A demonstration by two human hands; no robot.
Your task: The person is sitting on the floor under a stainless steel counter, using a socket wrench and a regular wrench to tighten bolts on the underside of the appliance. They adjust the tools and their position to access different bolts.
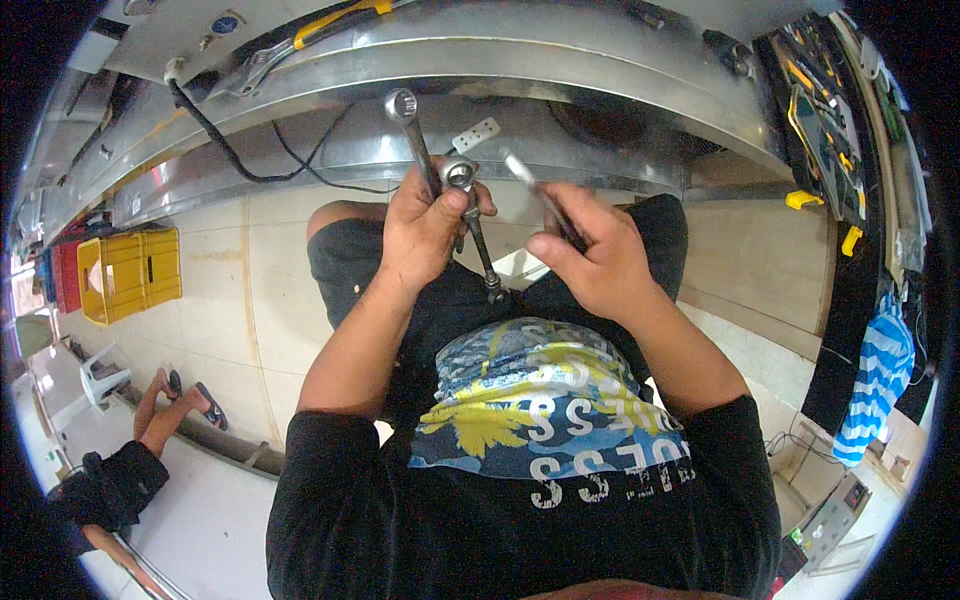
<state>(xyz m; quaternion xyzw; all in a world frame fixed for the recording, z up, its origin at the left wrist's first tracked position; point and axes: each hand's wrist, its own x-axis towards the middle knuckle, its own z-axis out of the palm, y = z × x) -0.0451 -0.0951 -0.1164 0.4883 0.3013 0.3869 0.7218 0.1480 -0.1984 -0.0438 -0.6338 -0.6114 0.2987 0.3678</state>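
Nearest the camera: black printed shirt [520, 535], below both hands. I log the left hand [425, 228] clamped around two wrenches, in front of the lap. The longer-reaching wrench [416, 140] points its ring end away and slightly left; the second wrench [478, 236] has its ring just above the fingers, long axis running down and slightly right toward the lap. Right hand [600, 250], apart from the left, grips a blurred tool [522, 170]; I cannot tell its exact kind. Key relation, as I judge it: that tool's long axis slants away and leftward, tip right of the second ring, not touching; left hand nearer both wrenches.
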